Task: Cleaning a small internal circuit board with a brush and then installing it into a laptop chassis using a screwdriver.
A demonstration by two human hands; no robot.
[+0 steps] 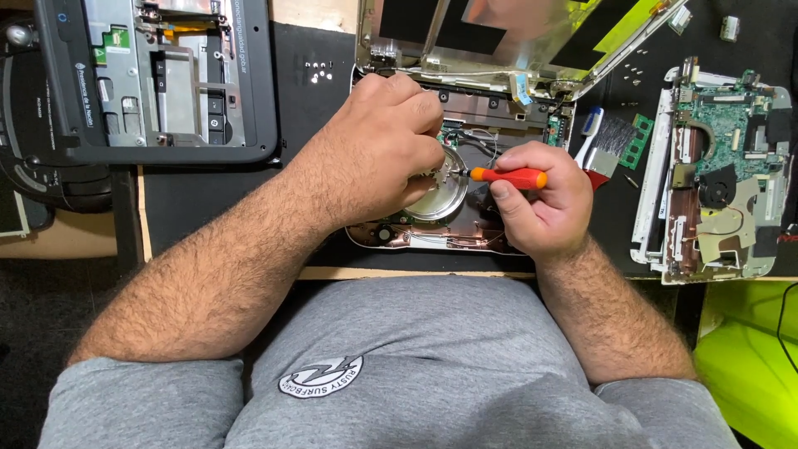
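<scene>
An opened laptop base (465, 233) lies on the black mat in front of me, its lid (499, 37) tilted up at the back. My left hand (382, 150) rests curled over a round silver disc part (436, 199) inside the base, fingertips pinching a small metal piece near its edge. My right hand (540, 199) grips an orange-handled screwdriver (509, 177), held level with its tip pointing left at that same spot by my left fingertips.
A dark dismantled laptop shell (158, 79) sits at the back left. Another stripped laptop with a green circuit board (723, 166) lies at the right. A small brush (607, 141) and a memory module (638, 141) lie between. Loose screws (318, 73) rest on the mat.
</scene>
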